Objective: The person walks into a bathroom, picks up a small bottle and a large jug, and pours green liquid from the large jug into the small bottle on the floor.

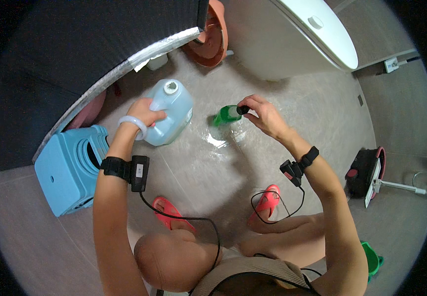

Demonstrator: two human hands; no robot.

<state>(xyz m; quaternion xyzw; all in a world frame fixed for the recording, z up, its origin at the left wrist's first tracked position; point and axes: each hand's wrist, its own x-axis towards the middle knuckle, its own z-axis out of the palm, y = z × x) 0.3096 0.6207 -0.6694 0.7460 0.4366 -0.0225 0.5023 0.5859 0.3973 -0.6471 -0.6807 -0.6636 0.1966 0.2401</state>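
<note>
My left hand (143, 114) grips a large translucent bluish plastic jug (174, 111), its thumb lying over the side near the handle. The jug's mouth (171, 87) is uncapped and faces up toward me. To the right of the jug, a small green bottle (227, 115) stands on the wet tile floor. My right hand (260, 112) pinches a black cap (242, 110) between thumb and fingers at the bottle's top. Whether the cap is seated on the neck cannot be made out.
A puddle (219, 138) glistens beside the bottle. Left stands a blue plastic step stool (69, 170), below a dark curtain-like panel (87, 44). A toilet (272, 44) and an orange-brown basin (213, 48) are at the back. A white-handled mop or squeegee (374, 183) leans right.
</note>
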